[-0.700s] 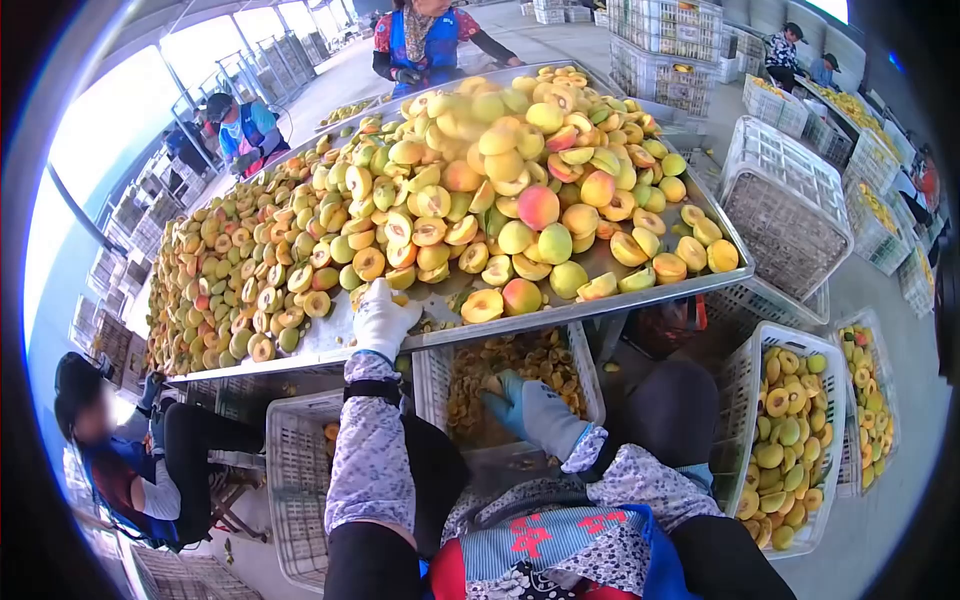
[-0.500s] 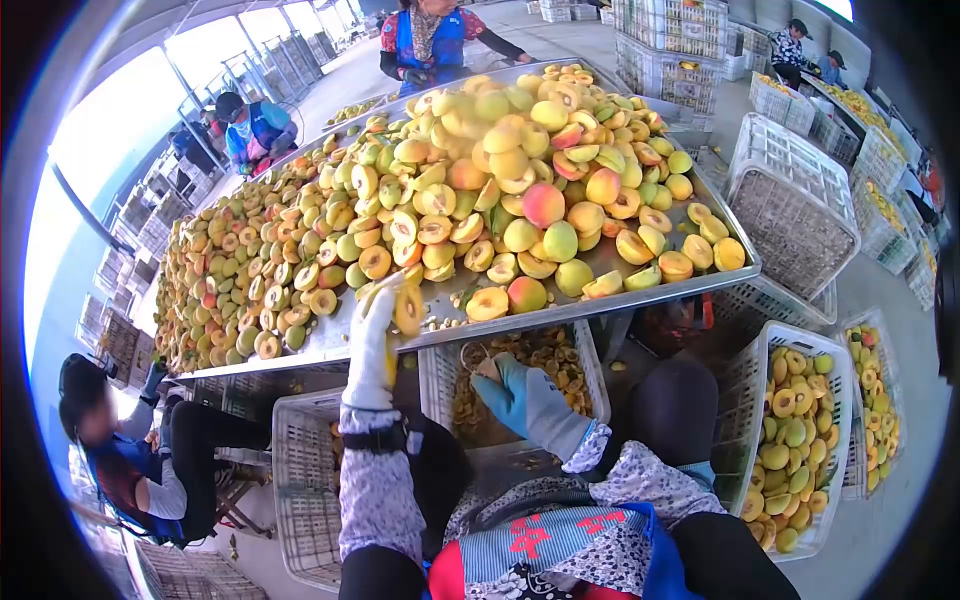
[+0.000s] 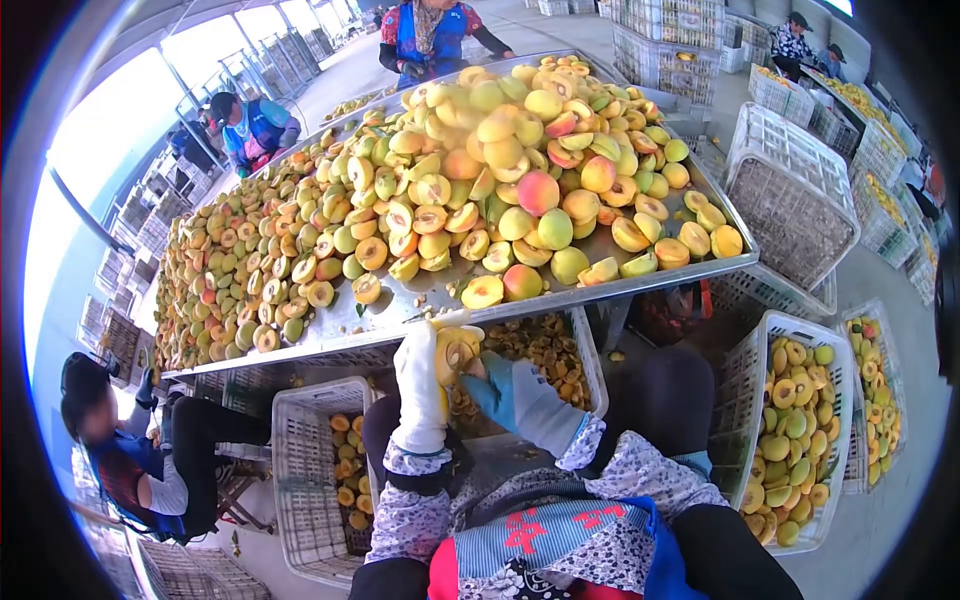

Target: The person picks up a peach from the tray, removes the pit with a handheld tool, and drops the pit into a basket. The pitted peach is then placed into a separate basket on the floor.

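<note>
My left hand [image 3: 418, 378], in a white glove, is closed around a yellow peach half [image 3: 458, 348] just past the near edge of the metal table [image 3: 395, 312]. Meeting it from the right, my right hand [image 3: 530, 402] in a blue-grey glove has its fingers curled at the fruit. The ring-ended tool with a short handle, seen in that hand earlier, is mostly hidden now. Below both hands stands a crate [image 3: 590, 365] of cut-out pits and scraps [image 3: 548, 350]. A large heap of halved peaches [image 3: 430, 215] covers much of the tabletop.
On my left is a crate [image 3: 300, 480] partly filled with peach halves; on my right, a fuller one [image 3: 745, 430]. An upturned crate [image 3: 790, 190] stands beyond the table's right corner. Co-workers sit at left [image 3: 140, 450] and stand or sit behind the table [image 3: 430, 45].
My left hand has drawn a peach half back from the table edge toward me. My right hand has come to meet it, bringing the ring-ended tool against the fruit.
</note>
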Available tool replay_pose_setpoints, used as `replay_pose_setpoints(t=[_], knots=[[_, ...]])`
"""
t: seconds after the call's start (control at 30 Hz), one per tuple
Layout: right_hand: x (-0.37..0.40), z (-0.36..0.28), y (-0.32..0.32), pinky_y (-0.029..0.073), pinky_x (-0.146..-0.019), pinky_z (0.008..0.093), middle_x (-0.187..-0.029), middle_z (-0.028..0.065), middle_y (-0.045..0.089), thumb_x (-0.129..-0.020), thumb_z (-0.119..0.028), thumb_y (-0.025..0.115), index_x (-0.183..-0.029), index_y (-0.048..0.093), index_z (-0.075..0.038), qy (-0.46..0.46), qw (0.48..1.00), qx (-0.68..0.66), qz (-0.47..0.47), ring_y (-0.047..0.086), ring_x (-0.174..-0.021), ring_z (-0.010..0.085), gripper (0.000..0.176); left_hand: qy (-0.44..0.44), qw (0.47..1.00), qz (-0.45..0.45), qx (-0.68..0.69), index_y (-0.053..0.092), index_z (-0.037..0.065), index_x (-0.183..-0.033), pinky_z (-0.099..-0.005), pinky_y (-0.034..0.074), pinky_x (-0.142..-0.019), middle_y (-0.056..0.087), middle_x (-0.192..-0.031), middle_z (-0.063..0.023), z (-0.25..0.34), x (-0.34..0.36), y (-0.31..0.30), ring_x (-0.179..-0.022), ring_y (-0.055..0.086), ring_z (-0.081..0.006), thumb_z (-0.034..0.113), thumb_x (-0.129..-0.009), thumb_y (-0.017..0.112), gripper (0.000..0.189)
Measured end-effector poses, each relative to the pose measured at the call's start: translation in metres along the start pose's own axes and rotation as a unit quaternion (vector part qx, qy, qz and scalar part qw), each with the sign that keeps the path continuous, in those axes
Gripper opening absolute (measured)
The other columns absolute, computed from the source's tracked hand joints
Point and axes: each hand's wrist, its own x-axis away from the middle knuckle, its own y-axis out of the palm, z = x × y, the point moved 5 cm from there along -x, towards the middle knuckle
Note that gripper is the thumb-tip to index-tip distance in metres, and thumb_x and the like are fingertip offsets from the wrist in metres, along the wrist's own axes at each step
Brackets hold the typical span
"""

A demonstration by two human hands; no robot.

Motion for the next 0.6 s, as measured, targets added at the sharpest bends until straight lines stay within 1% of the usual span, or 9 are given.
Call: replay_pose_setpoints(t=[0.1,0.17,0.23,0.33,0.4,0.47,0.5,0.57,0.6], knots=[[0.006,0.006,0.006,0.050,-0.063,0.0505,-0.087,0.0278,0.066,-0.096,-0.029,0.062,-0.106,0.061,-0.002,-0.004,0.999,-0.033,-0.010,0.064,-0.083,0.0485,0.028,0.016,0.999,-0.008,-0.033,0.065,-0.009,-0.113,-0.0314,0.054,-0.081,0.072,-0.092,-0.0196,0.013,0.007,0.007,-0.084,0.068,-0.0239,0.042,-0.104,0.045,0.056],[0.011,0.011,0.011,0.051,-0.065,0.0492,-0.088,0.0273,0.067,-0.097,-0.029,0.061,-0.106,0.061,-0.001,0.053,0.995,-0.058,-0.059,0.065,-0.086,0.0474,0.029,0.010,0.999,-0.007,-0.046,0.067,-0.009,-0.108,-0.0309,0.054,-0.078,0.072,-0.088,-0.0187,0.015,0.007,0.006,-0.080,0.068,-0.0232,0.041,-0.104,0.045,0.055],[0.015,0.018,0.018,0.051,-0.066,0.0483,-0.088,0.0271,0.067,-0.097,-0.029,0.061,-0.105,0.061,-0.001,0.059,0.994,-0.047,-0.076,0.065,-0.086,0.0473,0.029,0.012,0.993,-0.036,-0.110,0.070,-0.008,-0.102,-0.0310,0.055,-0.076,0.072,-0.085,-0.0176,0.017,0.005,0.004,-0.077,0.068,-0.0230,0.039,-0.103,0.045,0.054],[0.018,0.020,0.024,0.051,-0.066,0.0460,-0.085,0.0265,0.066,-0.097,-0.030,0.061,-0.103,0.061,0.000,0.065,0.992,-0.056,-0.088,0.066,-0.084,0.0450,0.031,0.005,0.984,-0.066,-0.163,0.071,-0.007,-0.101,-0.0289,0.053,-0.079,0.073,-0.086,-0.0134,0.016,0.001,-0.001,-0.079,0.068,-0.0176,0.032,-0.104,0.045,0.047],[0.017,0.018,0.024,0.050,-0.065,0.0446,-0.084,0.0261,0.066,-0.097,-0.031,0.061,-0.101,0.061,0.001,0.067,0.991,-0.077,-0.081,0.067,-0.081,0.0428,0.032,0.011,0.986,-0.055,-0.156,0.071,-0.007,-0.102,-0.0292,0.053,-0.081,0.073,-0.088,-0.0132,0.014,0.003,-0.002,-0.081,0.068,-0.0174,0.034,-0.105,0.045,0.048],[0.017,0.017,0.027,0.050,-0.065,0.0391,-0.079,0.0181,0.067,-0.099,-0.033,0.059,-0.096,0.063,0.000,0.137,0.972,-0.156,-0.107,0.067,-0.073,0.0283,0.034,0.015,0.987,-0.048,-0.151,0.071,-0.006,-0.102,-0.0295,0.053,-0.082,0.073,-0.089,-0.0131,0.008,0.003,0.001,-0.083,0.067,-0.0173,0.036,-0.105,0.045,0.049],[0.017,0.016,0.029,0.050,-0.065,0.0391,-0.079,0.0181,0.067,-0.099,-0.033,0.059,-0.096,0.063,0.000,0.138,0.972,-0.156,-0.107,0.067,-0.073,0.0283,0.034,0.027,0.993,-0.022,-0.114,0.070,-0.006,-0.104,-0.0302,0.052,-0.084,0.073,-0.091,-0.0125,0.004,0.004,0.002,-0.086,0.067,-0.0174,0.038,-0.105,0.045,0.050],[0.019,0.018,0.034,0.049,-0.067,0.0340,-0.079,0.0087,0.067,-0.102,-0.036,0.055,-0.094,0.065,-0.001,0.178,0.957,-0.208,-0.094,0.061,-0.074,0.0156,0.037,0.057,0.996,-0.003,-0.064,0.069,-0.004,-0.110,-0.0320,0.051,-0.087,0.073,-0.096,-0.0112,0.001,0.005,0.002,-0.092,0.066,-0.0177,0.042,-0.105,0.045,0.052],[0.020,0.020,0.039,0.049,-0.067,0.0340,-0.079,0.0087,0.067,-0.102,-0.036,0.055,-0.094,0.065,-0.001,0.178,0.957,-0.207,-0.094,0.061,-0.074,0.0156,0.037,0.057,0.996,-0.003,-0.063,0.069,-0.004,-0.110,-0.0320,0.051,-0.087,0.073,-0.096,-0.0112,0.000,0.008,0.006,-0.092,0.066,-0.0177,0.042,-0.105,0.045,0.052]])
